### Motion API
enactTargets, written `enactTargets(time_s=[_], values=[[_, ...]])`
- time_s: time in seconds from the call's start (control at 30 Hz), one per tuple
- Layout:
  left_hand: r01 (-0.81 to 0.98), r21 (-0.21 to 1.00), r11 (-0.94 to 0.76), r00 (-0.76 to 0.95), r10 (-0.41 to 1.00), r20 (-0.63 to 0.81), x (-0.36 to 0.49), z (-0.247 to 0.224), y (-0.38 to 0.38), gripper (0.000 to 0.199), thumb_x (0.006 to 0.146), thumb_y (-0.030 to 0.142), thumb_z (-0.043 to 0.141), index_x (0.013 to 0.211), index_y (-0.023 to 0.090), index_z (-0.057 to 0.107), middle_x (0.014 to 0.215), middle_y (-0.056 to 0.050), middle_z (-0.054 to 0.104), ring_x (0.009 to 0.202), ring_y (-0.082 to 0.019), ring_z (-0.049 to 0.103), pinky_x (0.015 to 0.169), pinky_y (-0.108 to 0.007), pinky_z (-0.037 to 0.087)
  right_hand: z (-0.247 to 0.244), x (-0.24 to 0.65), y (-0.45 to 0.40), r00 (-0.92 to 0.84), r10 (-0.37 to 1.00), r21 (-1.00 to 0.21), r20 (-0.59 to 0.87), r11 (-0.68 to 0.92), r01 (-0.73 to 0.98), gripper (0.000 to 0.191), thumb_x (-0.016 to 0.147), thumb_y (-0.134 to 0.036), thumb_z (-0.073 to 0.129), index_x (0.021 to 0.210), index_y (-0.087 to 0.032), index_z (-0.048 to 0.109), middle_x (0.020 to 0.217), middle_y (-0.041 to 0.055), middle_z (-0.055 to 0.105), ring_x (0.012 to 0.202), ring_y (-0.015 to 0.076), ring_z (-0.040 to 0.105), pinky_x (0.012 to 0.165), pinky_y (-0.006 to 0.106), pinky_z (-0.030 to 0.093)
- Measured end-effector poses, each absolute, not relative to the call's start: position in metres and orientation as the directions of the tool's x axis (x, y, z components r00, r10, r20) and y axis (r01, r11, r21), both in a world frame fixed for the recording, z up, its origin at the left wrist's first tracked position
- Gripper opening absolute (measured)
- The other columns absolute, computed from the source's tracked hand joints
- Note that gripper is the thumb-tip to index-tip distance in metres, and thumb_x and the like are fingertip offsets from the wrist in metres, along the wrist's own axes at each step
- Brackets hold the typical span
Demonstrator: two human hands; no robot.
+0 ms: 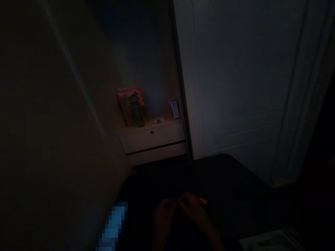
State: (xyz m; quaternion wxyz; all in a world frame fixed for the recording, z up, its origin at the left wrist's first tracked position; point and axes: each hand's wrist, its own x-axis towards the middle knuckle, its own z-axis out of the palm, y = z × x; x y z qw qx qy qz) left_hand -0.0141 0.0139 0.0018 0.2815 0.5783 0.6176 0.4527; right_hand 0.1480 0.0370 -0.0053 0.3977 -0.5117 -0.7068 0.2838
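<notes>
Both hands meet low in the dim head view, over a dark tabletop (214, 177). My left hand (163, 213) has its fingers drawn together at a small bluish-purple thing (174, 201), whose kind is too dark to tell. From the other side my right hand (190, 205) closes its fingers at the same thing. A small red spot (166, 212) shows at my left hand. Just beyond my right hand is an orange-red piece (202, 201); whether it touches the hand I cannot tell.
A blurred-out bright blue screen-like patch (113, 225) is at lower left. Printed paper (270, 240) lies at lower right. Behind, a shelf above drawers (154, 136) bears a green bottle (137, 113), a red-and-white bag (128, 92) and books (175, 108). A pale door (235, 87) stands at right.
</notes>
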Motion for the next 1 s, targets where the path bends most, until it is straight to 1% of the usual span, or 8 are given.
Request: enactTargets(time_s=[0.17,0.27,0.4,0.53,0.67,0.77,0.87,1.0], values=[[0.447,0.889,-0.097,-0.171,0.966,0.192,-0.012,0.007,0.012,0.064,0.067,0.079,0.063,0.089,0.02,0.075,0.091,-0.009,0.079,0.086,-0.026,0.071,0.08,-0.035,0.054,-0.008,0.148,0.039,-0.139,0.959,-0.818,0.249,0.285,0.499,0.019,0.091,-0.026,0.056,0.087,-0.019,0.072,0.089,0.0055,0.075,0.084,0.0207,0.07,0.075,0.028,0.047],[0.447,0.889,-0.105,-0.156,0.969,0.193,-0.013,0.005,0.013,0.066,0.069,0.08,0.062,0.092,0.02,0.076,0.094,-0.01,0.079,0.088,-0.026,0.072,0.081,-0.034,0.055,-0.009,0.147,0.04,-0.13,0.961,-0.814,0.242,0.274,0.512,0.019,0.091,-0.024,0.055,0.085,-0.019,0.072,0.09,0.0057,0.075,0.085,0.0209,0.07,0.075,0.028,0.047],[0.468,0.877,-0.11,-0.149,0.968,0.202,-0.016,-0.002,0.017,0.067,0.069,0.08,0.063,0.095,0.019,0.076,0.098,-0.011,0.079,0.093,-0.027,0.072,0.085,-0.035,0.055,-0.002,0.143,0.035,-0.083,0.972,-0.813,0.22,0.229,0.535,0.015,0.088,-0.018,0.057,0.088,-0.019,0.072,0.092,0.0064,0.075,0.089,0.0214,0.07,0.078,0.028,0.047],[0.48,0.872,-0.093,-0.142,0.973,0.182,-0.018,-0.006,0.02,0.067,0.072,0.081,0.059,0.094,0.02,0.076,0.096,-0.011,0.079,0.089,-0.027,0.073,0.083,-0.036,0.056,0.006,0.136,0.028,-0.044,0.975,-0.785,0.22,0.204,0.586,0.014,0.088,-0.018,0.058,0.088,-0.019,0.072,0.095,0.0086,0.075,0.093,0.0227,0.07,0.08,0.029,0.046],[0.472,0.877,-0.087,-0.132,0.977,0.168,-0.018,-0.005,0.019,0.068,0.072,0.082,0.057,0.092,0.019,0.075,0.094,-0.01,0.079,0.089,-0.027,0.073,0.082,-0.036,0.056,0.006,0.132,0.027,-0.043,0.976,-0.768,0.213,0.194,0.61,0.012,0.087,-0.019,0.06,0.081,-0.02,0.071,0.091,0.0076,0.075,0.086,0.022,0.07,0.075,0.029,0.045],[0.474,0.875,-0.095,-0.131,0.975,0.177,-0.017,-0.002,0.017,0.063,0.074,0.079,0.058,0.094,0.021,0.076,0.096,-0.009,0.08,0.091,-0.026,0.073,0.084,-0.035,0.055,0.003,0.135,0.03,-0.022,0.974,-0.796,0.224,0.196,0.573,0.009,0.085,-0.019,0.062,0.079,-0.021,0.069,0.088,0.0052,0.074,0.084,0.0206,0.069,0.073,0.027,0.044],[0.466,0.879,-0.103,-0.116,0.977,0.177,-0.015,-0.002,0.015,0.059,0.078,0.074,0.057,0.098,0.022,0.076,0.1,-0.008,0.08,0.094,-0.025,0.073,0.085,-0.034,0.055,0.0,0.139,0.032,-0.006,0.975,-0.836,0.222,0.193,0.513,0.007,0.084,-0.019,0.061,0.08,-0.02,0.067,0.085,0.005,0.073,0.084,0.0206,0.069,0.072,0.026,0.045],[0.476,0.876,-0.077,-0.14,0.977,0.162,-0.015,-0.003,0.016,0.059,0.078,0.072,0.057,0.099,0.021,0.076,0.099,-0.009,0.079,0.092,-0.026,0.073,0.083,-0.034,0.055,-0.004,0.143,0.036,0.007,0.979,-0.876,0.205,0.18,0.447,0.007,0.084,-0.021,0.059,0.082,-0.019,0.065,0.084,0.0044,0.071,0.083,0.0205,0.068,0.073,0.026,0.046]])
